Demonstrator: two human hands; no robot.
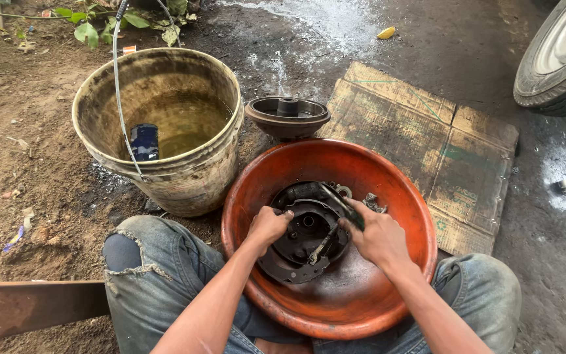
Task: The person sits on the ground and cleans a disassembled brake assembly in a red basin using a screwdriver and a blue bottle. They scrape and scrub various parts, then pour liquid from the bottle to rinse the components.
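A round black brake backing plate (299, 252) with shoes and springs lies in an orange basin (361, 301) between my knees. My left hand (267, 226) is closed on the plate's left edge, thumb on top. My right hand (376, 234) rests on the plate's right side, its fingers gripping a dark shoe and a thin metal lever. Small washers and metal bits (360, 195) lie in the basin just beyond the plate.
A dirty bucket (194, 180) holding murky liquid and a blue can (144, 142) stands at the left, with a hose (116, 78) over its rim. A dark brake drum (287, 117) sits behind the basin. Flattened cardboard (440, 151) lies at the right, a tyre (561, 59) beyond.
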